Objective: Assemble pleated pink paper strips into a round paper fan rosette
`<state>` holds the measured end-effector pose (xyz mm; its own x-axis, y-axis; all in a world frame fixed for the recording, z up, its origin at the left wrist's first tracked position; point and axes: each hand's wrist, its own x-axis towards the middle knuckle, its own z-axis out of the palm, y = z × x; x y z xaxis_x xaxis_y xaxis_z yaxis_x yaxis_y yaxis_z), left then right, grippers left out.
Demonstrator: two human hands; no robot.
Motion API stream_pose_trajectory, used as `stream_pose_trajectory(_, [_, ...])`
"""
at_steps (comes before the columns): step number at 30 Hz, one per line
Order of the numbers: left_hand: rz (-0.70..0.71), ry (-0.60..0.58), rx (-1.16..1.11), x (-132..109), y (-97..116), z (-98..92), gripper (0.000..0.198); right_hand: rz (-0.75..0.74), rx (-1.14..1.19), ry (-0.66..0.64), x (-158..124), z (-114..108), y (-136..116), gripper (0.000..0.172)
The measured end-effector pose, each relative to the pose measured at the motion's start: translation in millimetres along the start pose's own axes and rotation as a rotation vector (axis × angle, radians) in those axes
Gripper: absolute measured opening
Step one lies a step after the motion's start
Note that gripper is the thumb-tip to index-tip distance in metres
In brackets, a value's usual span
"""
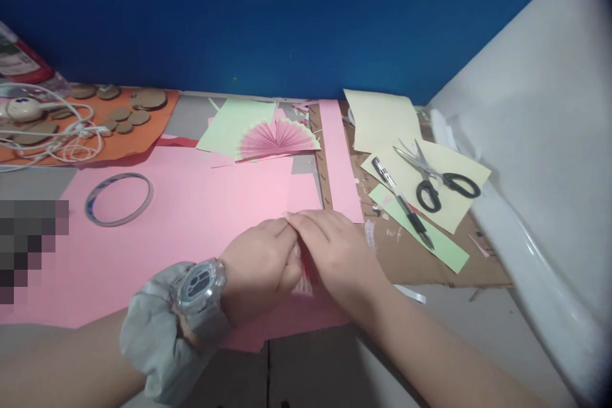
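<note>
My two hands meet over the near part of a large pink paper sheet. Between them a small piece of pleated pink paper shows, its lower folds fanning slightly; the rest is hidden by my fingers. My left hand, with a watch and a grey scrunchie at its wrist, is closed on the pleats. My right hand presses against it from the other side, fingers closed and touching the left ones. Beyond my hands lies an opened pink fan with a pale green edge.
At right, scissors and a pen lie on pale yellow and green papers over cardboard. A pink strip lies beside them. At left are a tape roll, white earphones and cardboard discs on orange paper.
</note>
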<state>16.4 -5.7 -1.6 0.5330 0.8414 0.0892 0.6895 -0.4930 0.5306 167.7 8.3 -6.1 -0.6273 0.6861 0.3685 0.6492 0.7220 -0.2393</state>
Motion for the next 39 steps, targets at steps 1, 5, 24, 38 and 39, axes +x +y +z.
stream_pose_trajectory(1, [-0.029, 0.028, -0.062, 1.1, -0.8, -1.0, 0.019, 0.012, 0.005, 0.013, -0.4, -1.7, 1.6, 0.030])
stream_pose_trajectory(5, [-0.124, 0.073, -0.328, 6.8, -7.1, -7.1, 0.017, 0.090, 0.079, 0.048, -1.5, -8.2, 7.5, 0.039])
stream_pose_trajectory(24, [-0.099, 0.035, -0.087, 5.8, -6.7, -7.0, 0.023, 0.137, 0.056, 0.074, -0.9, -5.8, 1.9, 0.013])
stream_pose_trajectory(38, [-0.177, 0.112, -0.073, 8.0, -14.1, -8.4, 0.020, 0.304, 0.504, -0.172, 2.8, -17.5, -6.0, 0.043])
stream_pose_trajectory(39, [-0.177, 0.102, -0.065, 8.1, -14.6, -8.1, 0.021, 0.295, 0.482, -0.180, 3.4, -17.1, -5.8, 0.045])
